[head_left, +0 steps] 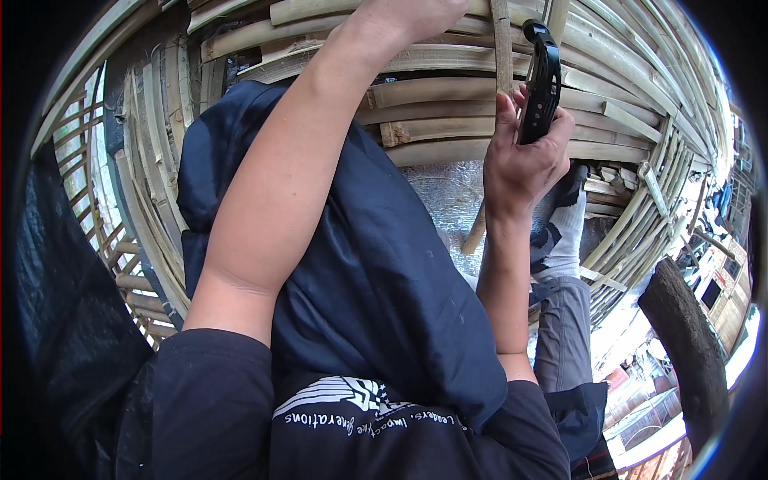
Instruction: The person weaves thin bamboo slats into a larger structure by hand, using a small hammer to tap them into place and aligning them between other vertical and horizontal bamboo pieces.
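My right hand (528, 156) is closed around a black tool with a curved handle (542, 88), which has a rounded end and small round holes. Its exact kind does not show. A narrow bamboo strip (502, 48) runs upright past my right thumb, and its lower end comes out behind my wrist. The thumb touches or presses the strip. At the top edge, my left hand (412, 14) reaches far forward over the bamboo slats; its fingers are mostly cut off by the frame, so whatever they hold is hidden.
Split bamboo slats (448, 92) form the surface ahead, with a bamboo lattice (84, 176) on the left. Dark blue cloth (360, 264) covers my lap. A silvery sheet (440, 196) lies beneath the slats. A foot in a whitish sock (566, 236) and a thick log (684, 344) are at right.
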The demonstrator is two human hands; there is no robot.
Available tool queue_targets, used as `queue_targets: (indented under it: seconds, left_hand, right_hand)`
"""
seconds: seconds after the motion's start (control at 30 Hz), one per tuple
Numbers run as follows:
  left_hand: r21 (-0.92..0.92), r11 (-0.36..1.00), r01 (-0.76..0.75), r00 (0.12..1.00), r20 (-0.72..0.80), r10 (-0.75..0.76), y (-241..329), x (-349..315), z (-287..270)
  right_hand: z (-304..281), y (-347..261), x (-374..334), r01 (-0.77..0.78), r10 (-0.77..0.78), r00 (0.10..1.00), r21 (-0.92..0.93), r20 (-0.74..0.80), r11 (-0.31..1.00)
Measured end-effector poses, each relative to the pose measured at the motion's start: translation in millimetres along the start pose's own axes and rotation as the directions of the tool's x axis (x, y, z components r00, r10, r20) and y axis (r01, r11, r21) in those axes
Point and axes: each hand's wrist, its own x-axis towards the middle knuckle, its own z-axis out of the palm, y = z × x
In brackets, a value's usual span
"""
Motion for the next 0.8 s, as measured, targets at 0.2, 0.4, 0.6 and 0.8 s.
queue_targets:
  seconds: [0.2,0.4,0.6,0.8]
  left_hand:
    - [-0.006,1.000,0.002,1.000,0.013,-0.002,2,-1,1]
    - [-0.003,1.000,0.020,1.000,0.015,-0.020,1,-1,2]
    - [-0.007,1.000,0.018,1.000,0.016,-0.018,3,-1,0]
    - [-0.036,0.999,-0.032,0.999,-0.018,0.031,4,0,2]
  right_hand:
    - [-6,-4,7,0.004,0.004,0.997,-0.095,0.081,0.995]
    - [-15,-11,14,-0.107,0.102,0.994,0.141,0.045,0.984]
    - [-15,-3,14,-0.188,0.177,0.982,0.250,0.063,0.950]
    - [-10,-2,7,-0.170,0.157,0.984,0.191,0.079,0.967]
